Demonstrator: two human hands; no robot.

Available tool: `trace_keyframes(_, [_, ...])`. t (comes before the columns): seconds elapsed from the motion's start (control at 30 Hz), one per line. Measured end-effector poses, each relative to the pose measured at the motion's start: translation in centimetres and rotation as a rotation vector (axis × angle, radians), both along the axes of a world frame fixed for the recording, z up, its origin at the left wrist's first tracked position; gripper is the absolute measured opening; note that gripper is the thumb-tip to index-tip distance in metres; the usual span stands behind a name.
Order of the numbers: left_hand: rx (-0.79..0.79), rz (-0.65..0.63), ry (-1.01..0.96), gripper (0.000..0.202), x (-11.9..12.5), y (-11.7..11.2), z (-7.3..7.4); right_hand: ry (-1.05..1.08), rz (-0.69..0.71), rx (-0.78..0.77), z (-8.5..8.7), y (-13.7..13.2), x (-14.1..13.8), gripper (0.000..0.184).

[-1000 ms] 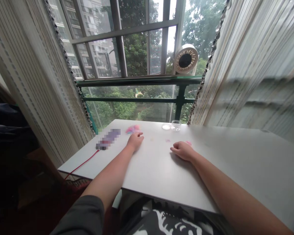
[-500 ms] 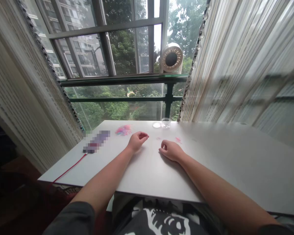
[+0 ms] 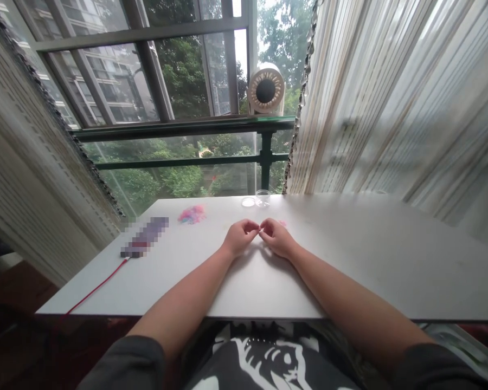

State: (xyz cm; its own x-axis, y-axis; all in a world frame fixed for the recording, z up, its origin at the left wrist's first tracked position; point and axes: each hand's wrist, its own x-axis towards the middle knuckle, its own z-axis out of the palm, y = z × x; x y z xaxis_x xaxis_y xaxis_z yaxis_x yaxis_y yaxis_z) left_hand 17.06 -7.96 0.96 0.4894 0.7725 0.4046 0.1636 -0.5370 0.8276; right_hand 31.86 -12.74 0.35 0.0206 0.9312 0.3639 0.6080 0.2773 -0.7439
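a person's left hand (image 3: 239,238) and right hand (image 3: 277,237) meet fingertip to fingertip near the middle of a white bench (image 3: 350,260), both resting on it. each hand is curled, thumb and forefinger pinched together; whether anything sits in the pinch is too small to tell. a pink bit (image 3: 283,222) lies on the bench just beyond the right hand. a loose pile (image 3: 192,214) of pink and blue pieces lies farther left, apart from the left hand. a clear jar (image 3: 263,197) and a small clear lid (image 3: 248,202) sit side by side at the far edge. a blurred-out flat object (image 3: 144,244) with a red cable (image 3: 93,292) lies near the left edge. a round fan (image 3: 265,91) sits on the window rail (image 3: 179,128), between curtains (image 3: 390,97).
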Motion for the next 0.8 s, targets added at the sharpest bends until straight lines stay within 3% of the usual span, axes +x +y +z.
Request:
trace_keyframes(0.5, [0.021,-0.008,-0.03,0.018,-1.3,0.4,-0.6,-0.053,0.039,0.026,0.2,-0.5,0.0,0.01])
trace_keyframes(0.8, [0.019,-0.032,0.054,0.02,-1.4,0.3,-0.6,-0.051,0.05,0.017,0.2,-0.5,0.0,0.01])
